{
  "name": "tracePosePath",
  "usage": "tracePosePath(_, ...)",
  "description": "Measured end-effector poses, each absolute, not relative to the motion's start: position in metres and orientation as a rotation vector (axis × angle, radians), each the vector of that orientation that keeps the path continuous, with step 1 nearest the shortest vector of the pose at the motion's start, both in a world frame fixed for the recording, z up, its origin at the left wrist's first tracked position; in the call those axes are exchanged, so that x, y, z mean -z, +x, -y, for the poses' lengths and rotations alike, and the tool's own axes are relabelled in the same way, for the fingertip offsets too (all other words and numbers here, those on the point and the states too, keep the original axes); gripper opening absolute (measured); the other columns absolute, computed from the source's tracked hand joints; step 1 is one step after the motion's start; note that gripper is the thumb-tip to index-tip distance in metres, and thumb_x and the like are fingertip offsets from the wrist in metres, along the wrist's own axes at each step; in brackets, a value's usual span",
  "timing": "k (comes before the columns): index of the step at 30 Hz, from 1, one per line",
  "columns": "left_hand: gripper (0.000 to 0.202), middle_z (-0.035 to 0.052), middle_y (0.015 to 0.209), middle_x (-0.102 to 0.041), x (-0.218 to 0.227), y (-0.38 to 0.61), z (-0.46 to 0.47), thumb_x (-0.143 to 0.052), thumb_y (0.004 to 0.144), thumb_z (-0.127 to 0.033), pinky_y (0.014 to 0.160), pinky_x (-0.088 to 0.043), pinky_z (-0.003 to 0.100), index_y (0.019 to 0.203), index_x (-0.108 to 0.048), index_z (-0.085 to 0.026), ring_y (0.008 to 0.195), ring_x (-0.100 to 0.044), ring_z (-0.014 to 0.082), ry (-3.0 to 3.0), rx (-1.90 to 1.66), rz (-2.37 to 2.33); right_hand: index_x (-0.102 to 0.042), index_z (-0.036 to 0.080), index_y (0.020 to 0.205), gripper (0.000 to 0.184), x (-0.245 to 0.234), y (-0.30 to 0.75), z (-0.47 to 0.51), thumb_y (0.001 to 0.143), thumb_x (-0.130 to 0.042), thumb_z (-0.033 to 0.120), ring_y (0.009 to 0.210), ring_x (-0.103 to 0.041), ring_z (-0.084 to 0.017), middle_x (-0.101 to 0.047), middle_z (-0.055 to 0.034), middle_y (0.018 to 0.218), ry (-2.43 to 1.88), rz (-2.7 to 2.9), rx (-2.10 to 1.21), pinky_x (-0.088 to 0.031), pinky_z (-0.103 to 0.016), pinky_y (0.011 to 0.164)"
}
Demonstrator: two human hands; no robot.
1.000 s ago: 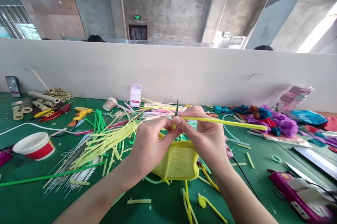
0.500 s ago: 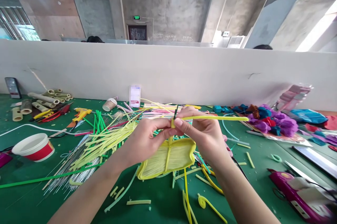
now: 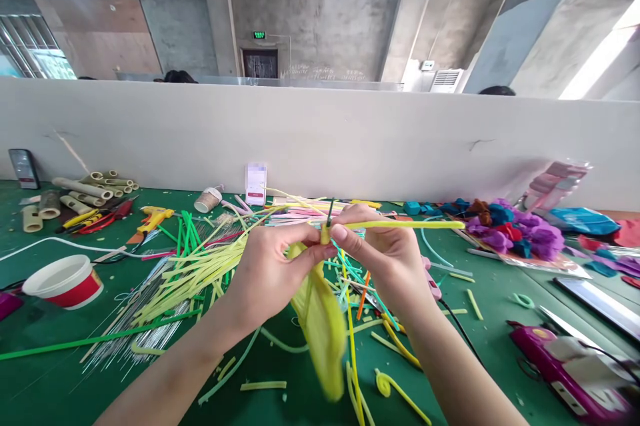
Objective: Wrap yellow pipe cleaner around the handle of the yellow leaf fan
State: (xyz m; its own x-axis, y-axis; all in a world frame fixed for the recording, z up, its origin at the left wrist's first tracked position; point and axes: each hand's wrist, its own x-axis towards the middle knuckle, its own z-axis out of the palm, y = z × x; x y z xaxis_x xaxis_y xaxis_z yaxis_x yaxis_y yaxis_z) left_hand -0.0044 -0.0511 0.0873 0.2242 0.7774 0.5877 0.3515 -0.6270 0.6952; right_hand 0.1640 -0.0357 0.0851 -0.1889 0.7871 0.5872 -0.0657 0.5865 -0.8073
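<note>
Between thumb and fingers, my left hand (image 3: 263, 269) pinches the stem of a yellow pipe-cleaner petal (image 3: 324, 333), which hangs below, seen nearly edge-on and blurred. A thin dark stem tip (image 3: 331, 207) sticks up above the fingertips. Close against it, my right hand (image 3: 387, 253) is closed on a yellow pipe cleaner (image 3: 425, 225), whose free end points right. The strip's inner end meets the wrapped stem at the fingertips; the fingers partly cover the join.
Loose yellow pipe cleaners (image 3: 195, 273) and bare wires lie left, near a glue gun (image 3: 156, 218) and a paper cup (image 3: 65, 283). A purple power strip (image 3: 565, 373) sits at right. Phone (image 3: 256, 184) and coloured crepe flowers (image 3: 535, 229) are at the back.
The petal has turned about its stem, from facing me broadly to nearly edge-on and hanging lower. Both hands stay close together, shifted very slightly left.
</note>
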Motion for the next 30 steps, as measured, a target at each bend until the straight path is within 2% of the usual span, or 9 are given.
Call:
tracePosePath(5, 0.014, 0.0029, 0.096, -0.078, -0.088, -0.009, 0.046, -0.064, 0.091, -0.021, 0.082, -0.054, 0.03, 0.095, -0.078, -0.021, 0.091, -0.071, 0.0195, 2.107, -1.247, -0.886, -0.075, 0.028, 0.083, 0.004, -0.084, 0.163, 0.032, 0.085, -0.073, 0.03, 0.09, -0.066, -0.022, -0.072, -0.0022, 0.087, -0.621, 1.565, -0.916, -0.05, -0.043, 0.087)
tracePosePath(7, 0.015, 0.0038, 0.099, -0.078, -0.087, -0.009, 0.043, -0.063, 0.092, -0.021, 0.084, -0.054, 0.031, 0.097, -0.077, -0.02, 0.092, -0.071, 0.0196, 2.136, -1.219, -0.861, -0.075, 0.027, 0.083, 0.003, -0.082, 0.162, 0.03, 0.083, -0.074, 0.03, 0.09, -0.066, -0.022, -0.072, -0.0021, 0.086, -0.627, 1.545, -0.884, -0.049, -0.044, 0.087)
tracePosePath(12, 0.01, 0.0041, 0.09, -0.076, -0.081, 0.0, 0.043, -0.065, 0.091, -0.026, 0.078, -0.052, 0.03, 0.093, -0.072, -0.018, 0.084, -0.07, 0.0188, 2.254, -1.395, -1.033, -0.074, 0.027, 0.082, 0.0, -0.08, 0.16, 0.028, 0.082, -0.075, 0.027, 0.095, -0.066, -0.023, -0.073, -0.0026, 0.089, -0.681, 1.516, -0.803, -0.048, -0.046, 0.092)
tracePosePath(17, 0.016, 0.0003, 0.072, -0.071, -0.079, 0.007, 0.052, -0.067, 0.09, -0.028, 0.064, -0.048, 0.026, 0.078, -0.068, -0.018, 0.066, -0.064, 0.0146, 2.207, -1.563, -1.15, -0.075, 0.027, 0.081, 0.003, -0.082, 0.16, 0.034, 0.083, -0.074, 0.029, 0.091, -0.066, -0.023, -0.073, -0.0024, 0.084, -0.68, 1.545, -0.784, -0.048, -0.046, 0.091)
tracePosePath(19, 0.017, -0.0002, 0.072, -0.072, -0.083, 0.005, 0.055, -0.064, 0.091, -0.029, 0.064, -0.049, 0.025, 0.079, -0.07, -0.019, 0.068, -0.065, 0.0146, 2.156, -1.522, -1.115, -0.077, 0.028, 0.084, 0.004, -0.084, 0.161, 0.036, 0.084, -0.074, 0.031, 0.093, -0.066, -0.023, -0.074, -0.0026, 0.086, -0.656, 1.564, -0.797, -0.049, -0.046, 0.09)
tracePosePath(24, 0.018, 0.0022, 0.087, -0.076, -0.09, -0.006, 0.051, -0.061, 0.094, -0.029, 0.076, -0.053, 0.028, 0.087, -0.075, -0.019, 0.085, -0.069, 0.0182, 2.109, -1.386, -0.992, -0.078, 0.029, 0.087, 0.005, -0.086, 0.162, 0.036, 0.085, -0.073, 0.03, 0.096, -0.066, -0.023, -0.074, -0.0028, 0.091, -0.597, 1.593, -0.858, -0.05, -0.043, 0.088)
tracePosePath(30, 0.021, 0.0038, 0.09, -0.076, -0.086, -0.012, 0.036, -0.057, 0.096, -0.028, 0.076, -0.054, 0.029, 0.095, -0.077, -0.02, 0.087, -0.07, 0.0178, 2.083, -1.121, -0.763, -0.075, 0.027, 0.082, 0.003, -0.082, 0.161, 0.03, 0.084, -0.074, 0.029, 0.086, -0.065, -0.021, -0.069, -0.0015, 0.083, -0.638, 1.555, -0.866, -0.05, -0.04, 0.08)
